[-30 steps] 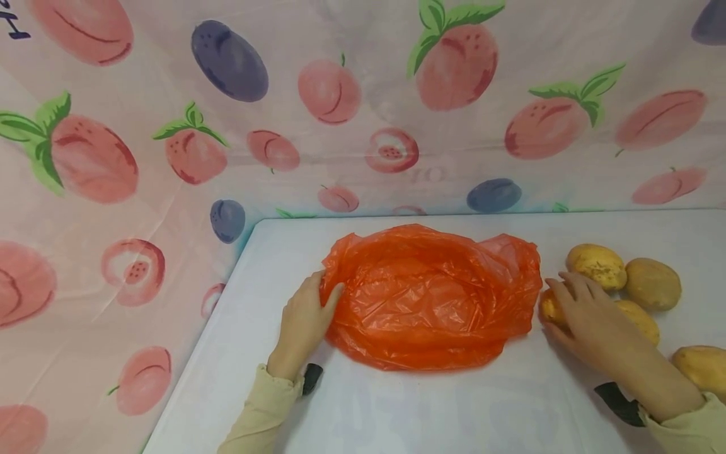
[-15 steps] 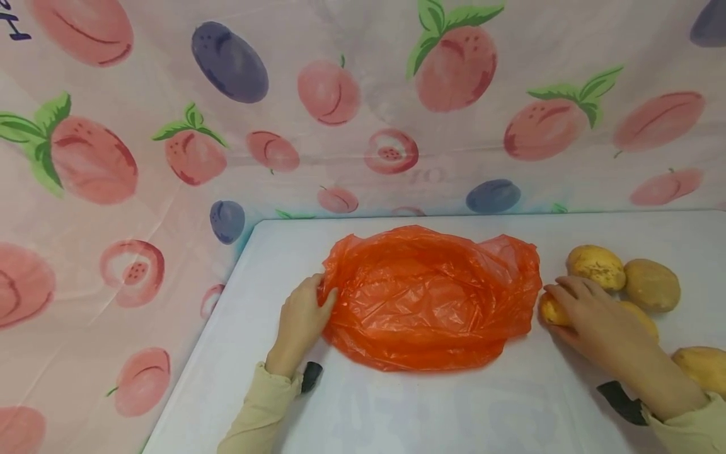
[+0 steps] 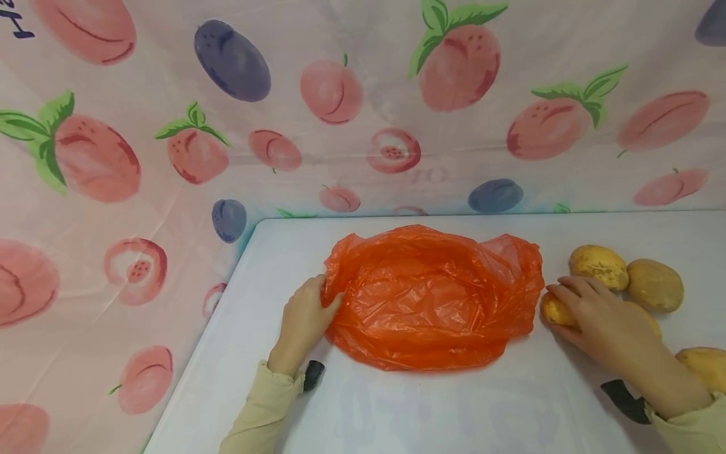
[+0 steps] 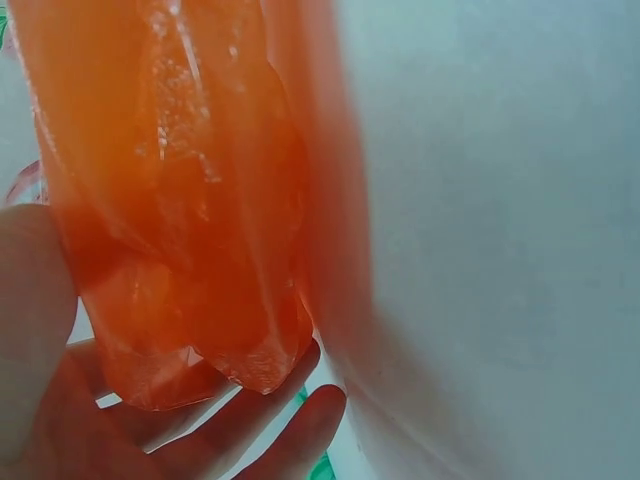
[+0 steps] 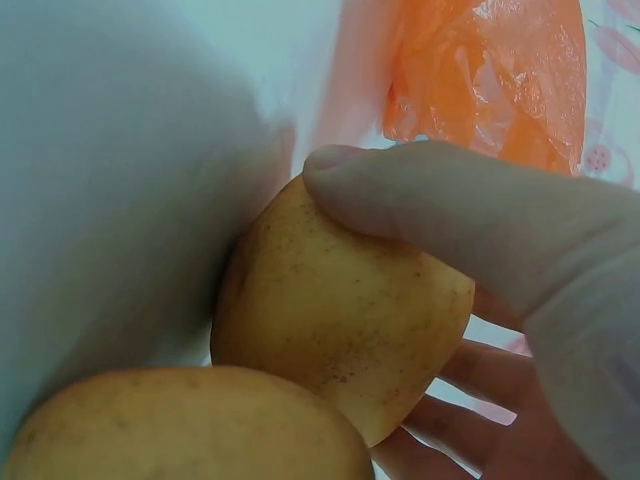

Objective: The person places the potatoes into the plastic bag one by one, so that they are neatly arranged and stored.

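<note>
- Behind and to the left of the work hangs a pale pink cloth (image 3: pixel 386 38), printed with peaches, leaves and dark blue plums.
- Below it spreads the white surface (image 3: pixel 431 416), with faint violet traces near its front.
- At the middle of that surface lies the orange-red plastic bag (image 3: pixel 425 299), crumpled, its rim raised around a hollow.
- Two cream sleeves (image 3: pixel 261 410) reach in from the front.
- On the right, the right hand (image 3: pixel 601 325) bends over a potato, its grip curled around it, thumb on one side and fingers on the other.
- At the bag's left side is the left hand (image 3: pixel 306 315); its grip takes in the plastic, thumb toward the hollow, the fingers slightly spread behind.
- Under the right hand, just beside the bag's right edge, sits the held potato (image 3: pixel 558 310); whether it touches the surface is hard to tell.
- Around it are a yellow potato (image 3: pixel 598 265) farther back, a browner potato (image 3: pixel 655 285) beside that, a partly hidden potato (image 3: pixel 649 318) and another by the right forearm (image 3: pixel 706 366).
- Beneath each wrist shows a small black piece (image 3: pixel 314 376).
</note>
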A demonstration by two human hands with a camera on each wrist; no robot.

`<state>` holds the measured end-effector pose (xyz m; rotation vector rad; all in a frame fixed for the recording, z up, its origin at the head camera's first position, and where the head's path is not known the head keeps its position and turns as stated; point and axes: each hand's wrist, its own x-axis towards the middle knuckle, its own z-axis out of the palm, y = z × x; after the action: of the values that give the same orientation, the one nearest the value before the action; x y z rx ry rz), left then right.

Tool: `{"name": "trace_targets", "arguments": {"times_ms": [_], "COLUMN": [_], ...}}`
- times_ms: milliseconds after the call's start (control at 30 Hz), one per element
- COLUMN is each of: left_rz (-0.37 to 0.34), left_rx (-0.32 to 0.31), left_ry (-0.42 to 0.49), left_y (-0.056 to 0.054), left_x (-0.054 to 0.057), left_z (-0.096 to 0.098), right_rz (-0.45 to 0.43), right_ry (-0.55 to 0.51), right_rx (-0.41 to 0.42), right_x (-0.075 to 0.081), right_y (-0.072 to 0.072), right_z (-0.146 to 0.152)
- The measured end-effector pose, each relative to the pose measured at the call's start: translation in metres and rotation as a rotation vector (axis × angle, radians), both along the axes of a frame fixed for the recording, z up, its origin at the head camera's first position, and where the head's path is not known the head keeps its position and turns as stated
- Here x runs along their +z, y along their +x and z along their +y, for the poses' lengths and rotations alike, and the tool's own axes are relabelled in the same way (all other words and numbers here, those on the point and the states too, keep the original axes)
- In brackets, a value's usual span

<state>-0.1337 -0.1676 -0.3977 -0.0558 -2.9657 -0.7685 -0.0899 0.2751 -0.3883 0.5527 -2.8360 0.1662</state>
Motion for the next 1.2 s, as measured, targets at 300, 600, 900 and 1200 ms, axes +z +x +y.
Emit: {"name": "trace_targets", "arguments": {"times_ms": [300,600,900,1200], "left_rz": [0.005,-0.002,-0.01,-0.003], "left_rx": [-0.008,0.0,-0.002,-0.003], "left_ry": [-0.003,-0.009,-0.009,-0.002], "left_y": [0.0,0.002,0.001,0.001], "left_x": [0.0,0.001,-0.001,-0.001], "left_z": [0.001,0.0,0.001,0.002], "right_rz": [-0.039,0.015,-0.011,0.01], "right_ry": [-0.018,-0.044,-0.031,-0.057], "right_rx": [0.006,0.024,-0.019,-0.053], "right_x": [0.009,0.016,0.03,0.047], "right_y": [-0.002,0.0,0.005,0.008], "right_z": [-0.002,-0.004,-0.006,-0.016]}}
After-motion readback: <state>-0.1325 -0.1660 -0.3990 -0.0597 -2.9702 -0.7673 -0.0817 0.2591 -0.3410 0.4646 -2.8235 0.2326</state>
